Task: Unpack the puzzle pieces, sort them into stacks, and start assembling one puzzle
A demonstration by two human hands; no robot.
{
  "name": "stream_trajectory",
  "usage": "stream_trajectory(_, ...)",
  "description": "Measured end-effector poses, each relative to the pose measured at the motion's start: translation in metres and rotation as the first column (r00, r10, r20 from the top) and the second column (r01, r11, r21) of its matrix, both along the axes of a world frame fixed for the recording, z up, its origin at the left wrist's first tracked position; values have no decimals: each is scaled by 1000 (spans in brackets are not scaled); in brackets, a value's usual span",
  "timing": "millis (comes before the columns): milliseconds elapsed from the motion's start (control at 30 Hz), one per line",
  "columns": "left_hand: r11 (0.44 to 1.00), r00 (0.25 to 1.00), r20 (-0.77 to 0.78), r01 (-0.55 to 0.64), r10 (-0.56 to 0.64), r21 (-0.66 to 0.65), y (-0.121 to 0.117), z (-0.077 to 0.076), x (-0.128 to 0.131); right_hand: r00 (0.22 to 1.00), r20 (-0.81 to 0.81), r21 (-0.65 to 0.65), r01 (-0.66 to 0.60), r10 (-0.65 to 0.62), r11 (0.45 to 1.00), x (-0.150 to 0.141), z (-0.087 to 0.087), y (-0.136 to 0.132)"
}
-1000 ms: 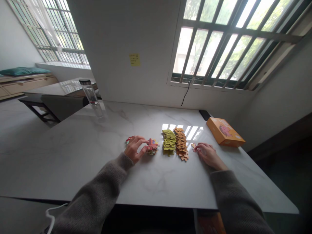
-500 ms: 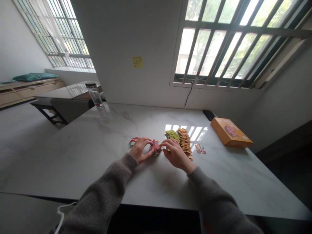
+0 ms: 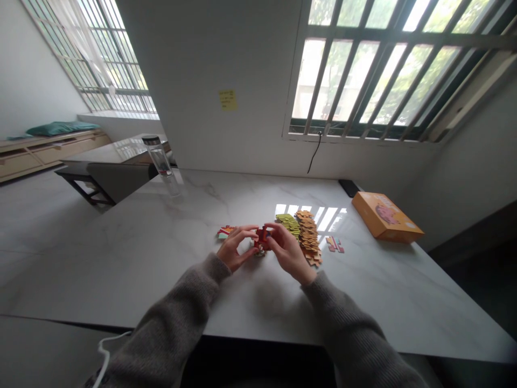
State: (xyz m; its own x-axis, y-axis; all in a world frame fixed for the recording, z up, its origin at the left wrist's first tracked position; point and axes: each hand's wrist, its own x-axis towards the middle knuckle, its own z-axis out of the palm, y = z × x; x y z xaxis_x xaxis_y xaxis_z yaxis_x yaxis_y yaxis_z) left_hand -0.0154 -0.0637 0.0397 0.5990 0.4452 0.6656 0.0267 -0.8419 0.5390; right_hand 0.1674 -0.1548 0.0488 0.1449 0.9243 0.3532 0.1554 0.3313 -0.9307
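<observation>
Near the middle of the table, my left hand (image 3: 234, 250) curls its thumb and fingers around the left side of a small pile of jigsaw puzzle pieces (image 3: 260, 251). Between thumb and fingers, my right hand (image 3: 287, 254) pinches a red puzzle piece (image 3: 262, 235), tilted up over that pile. Part of the pile is hidden by the fingers. Just left of my left hand lie a few red, white and green pieces (image 3: 224, 233). To the right of the pile, overlapping green pieces (image 3: 288, 222) form a row beside a longer row of orange-brown pieces (image 3: 309, 237).
One pink and white puzzle piece (image 3: 335, 244) lies right of the rows. Farther right is an orange box (image 3: 388, 218), with a black phone-like object (image 3: 348, 188) behind it. A clear bottle (image 3: 158, 156) stands at the table's (image 3: 121, 253) back left edge.
My right hand has closed in on the pile and now holds a red piece tilted upward. My left hand stays at the pile's left side.
</observation>
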Motion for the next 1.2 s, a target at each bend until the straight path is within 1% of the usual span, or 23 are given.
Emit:
stream_trajectory(67, 1000, 1000, 17, 4, -4, 7, -1, 1, 0, 998, -54, -19, -12, 11, 1000, 0, -3, 1)
stream_trajectory(133, 1000, 999, 36, 17, -17, 9, -2, 3, 1, 1000, -22, -14, -1, 1, 1000, 3, -4, 1)
stream_trajectory(233, 999, 997, 66, 37, -38, 11, -3, 5, 0, 985, 169, 68, 16, -28, 998, 8, -2, -4)
stream_trajectory(300, 999, 996, 81, 45, -46, 10, -3, 5, 1, 948, 314, 150, -4, -44, 989, 11, 0, -7)
stream_trajectory(367, 998, 995, 80, 65, -65, 13, -2, 4, 1, 903, 425, 221, -31, -68, 975, 15, 2, -10)
stream_trajectory(433, 997, 996, 58, 69, -71, 34, -1, 2, 1, 861, 496, 276, -35, -111, 961, 22, 4, -11)
stream_trajectory(533, 998, 1000, 21, 5, -6, 68, 1, -2, 0, 811, 550, 310, 23, -199, 950, 46, 4, -17)
stream_trajectory(600, 996, 999, -10, -35, 36, 81, 4, -4, -1, 787, 553, 299, 120, -274, 947, 75, 1, -28)
stream_trajectory(633, 995, 999, -24, -46, 49, 88, 5, -6, -2, 776, 552, 273, 179, -306, 945, 92, -2, -35)
stream_trajectory(700, 992, 997, -36, -70, 74, 109, 7, -8, -2, 737, 567, 186, 322, -369, 928, 129, -9, -54)
stream_trajectory(733, 989, 995, -32, -87, 91, 117, 8, -9, -1, 718, 584, 131, 377, -378, 917, 147, -13, -63)
stream_trajectory(800, 985, 992, -26, -117, 121, 126, 8, -10, 0, 681, 615, 83, 445, -397, 892, 180, -21, -81)
stream_trajectory(867, 982, 990, -33, -135, 141, 134, 8, -10, 1, 650, 648, 71, 467, -397, 881, 203, -26, -92)
stream_trajectory(933, 979, 987, -41, -147, 154, 142, 8, -10, 1, 629, 673, 59, 478, -389, 876, 217, -29, -97)
stream_trajectory(1000, 976, 984, -32, -172, 177, 136, 9, -9, 1, 625, 689, 42, 470, -366, 882, 224, -32, -97)
stream_trajectory(1100, 971, 974, -3, -227, 227, 75, 9, -7, -1, 620, 718, 35, 421, -316, 906, 229, -38, -95)
stream_trajectory(1200, 967, 967, -4, -254, 254, 36, 11, -8, -1, 589, 752, 34, 414, -296, 909, 233, -45, -95)
